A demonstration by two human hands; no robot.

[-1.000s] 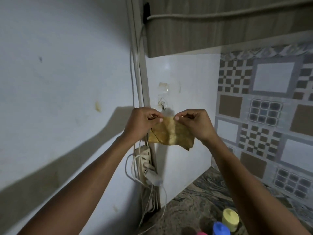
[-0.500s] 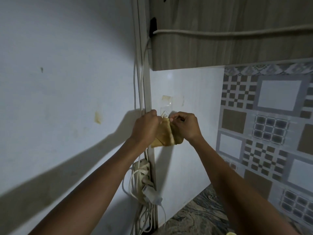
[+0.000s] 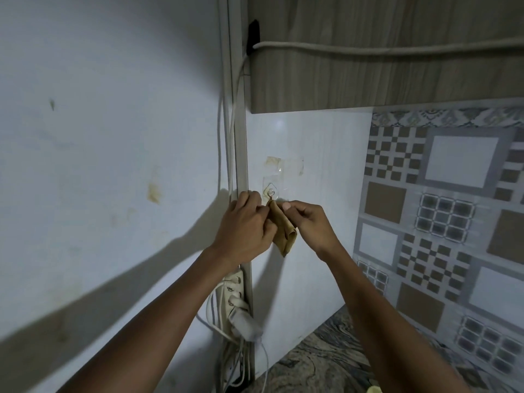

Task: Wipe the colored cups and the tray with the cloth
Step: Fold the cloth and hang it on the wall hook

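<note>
High on the white wall panel [image 3: 334, 180], just under the clear hook [image 3: 271, 192]: tan cloth [image 3: 283, 234], hanging long-ways down, top end right at the hook. Pinched near the top by left hand [image 3: 243, 222] and right hand [image 3: 307, 221], one each side, both just as close.

A small mustard-yellow cloth [image 3: 283, 231], folded into a narrow bunch, hangs against a white wall panel [image 3: 314, 265] with its top corner raised to a clear stick-on hook [image 3: 271, 192]. The left hand [image 3: 243, 222] grips its upper left edge, and the right hand [image 3: 307, 222] pinches the top. Its lower end droops free between the wrists.
</note>
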